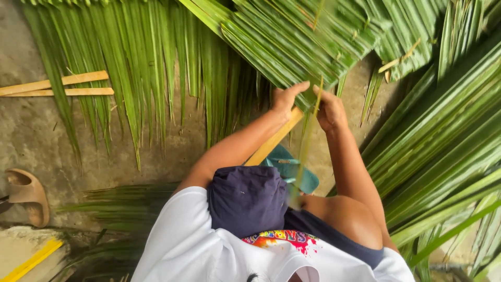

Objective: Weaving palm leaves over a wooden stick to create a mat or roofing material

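Both hands work at the edge of a woven palm-leaf panel [308,42] above the concrete floor [31,136]: the left hand [284,99] pinches a leaflet, and the right hand [329,109] is closed on a thin green leaflet strip [309,136] that hangs down. Part looks plaited; loose fronds [130,68] remain unwoven at the floor's left. No packages or signs show; wooden slats [57,86] lie by the left edge.

The green palm frond [292,47] lies fanned across the concrete floor [31,136], its long narrow leaflets overlapping. I grip its pale midrib [274,138] and one thin leaflet [308,130], pulled taut.
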